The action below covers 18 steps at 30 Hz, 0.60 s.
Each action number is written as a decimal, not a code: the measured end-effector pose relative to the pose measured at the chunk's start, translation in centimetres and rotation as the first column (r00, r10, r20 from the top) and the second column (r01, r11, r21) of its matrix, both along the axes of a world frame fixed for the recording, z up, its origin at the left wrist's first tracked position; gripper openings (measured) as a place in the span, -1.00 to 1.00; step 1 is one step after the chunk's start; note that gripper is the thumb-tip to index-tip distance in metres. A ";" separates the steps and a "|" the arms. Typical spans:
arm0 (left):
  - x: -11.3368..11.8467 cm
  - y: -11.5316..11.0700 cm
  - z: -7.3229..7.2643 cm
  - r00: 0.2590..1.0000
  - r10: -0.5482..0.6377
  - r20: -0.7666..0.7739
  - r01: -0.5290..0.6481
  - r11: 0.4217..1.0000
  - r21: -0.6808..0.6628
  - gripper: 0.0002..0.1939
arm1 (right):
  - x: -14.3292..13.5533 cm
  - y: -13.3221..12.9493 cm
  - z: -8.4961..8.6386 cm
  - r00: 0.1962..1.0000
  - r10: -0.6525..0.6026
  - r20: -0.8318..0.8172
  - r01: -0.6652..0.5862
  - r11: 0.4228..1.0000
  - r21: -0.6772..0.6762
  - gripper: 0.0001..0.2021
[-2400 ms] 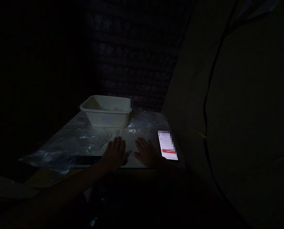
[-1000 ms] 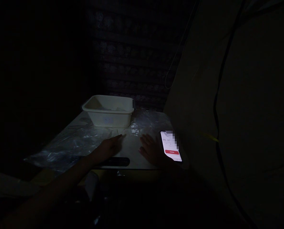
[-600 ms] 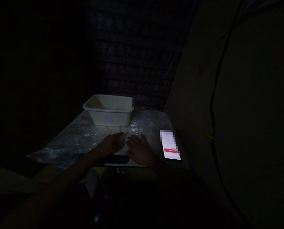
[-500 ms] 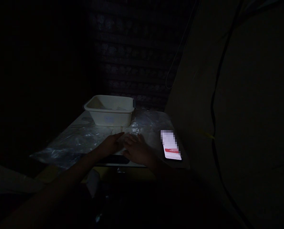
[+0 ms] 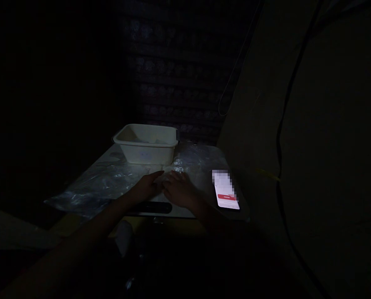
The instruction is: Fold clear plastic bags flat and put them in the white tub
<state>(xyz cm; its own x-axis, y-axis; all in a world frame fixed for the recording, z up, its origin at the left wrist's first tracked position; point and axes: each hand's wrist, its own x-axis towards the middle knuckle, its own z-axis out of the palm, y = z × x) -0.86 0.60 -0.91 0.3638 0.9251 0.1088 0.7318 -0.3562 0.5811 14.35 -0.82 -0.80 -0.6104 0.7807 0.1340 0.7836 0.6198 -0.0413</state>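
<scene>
Plastic film lies spread but wrinkled on the desk, near a white tub; the left hand and right hand are close together, their grip I cannot tell.

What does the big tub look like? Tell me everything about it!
The cream, rectangular tub looks like plastic. It has rounded corners, a wide rim, sloping walls, a dark clip on its right end and a faint bluish mark in front. It stands upright and open on the pale tabletop, beyond both hands, neither touching it. Something pale lies inside, too dim to make out.
</scene>
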 end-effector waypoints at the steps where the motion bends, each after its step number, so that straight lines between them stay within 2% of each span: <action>1: 0.1 -0.1 0.2 1.000 -0.001 -0.009 0.001 1.000 0.003 -0.39 | 0.2 0.2 0.0 1.000 -0.004 -0.013 0.005 1.000 0.012 -0.70; 6: 0.6 -0.6 0.6 1.000 -0.013 -0.024 0.014 1.000 0.015 -0.41 | 1.8 1.1 -0.1 0.996 -0.079 -0.043 0.081 0.996 0.041 -0.72; 15: 1.2 -0.3 -1.2 0.953 -0.259 0.159 0.261 0.965 0.007 -0.70 | 4.6 2.3 -0.8 0.969 -0.231 -0.089 0.234 0.972 0.022 -0.70; 18: 1.2 -0.2 -1.0 0.948 -0.282 0.148 0.275 0.959 0.066 -0.71 | 4.9 2.6 -0.7 0.961 -0.258 -0.100 0.261 0.965 0.017 -0.68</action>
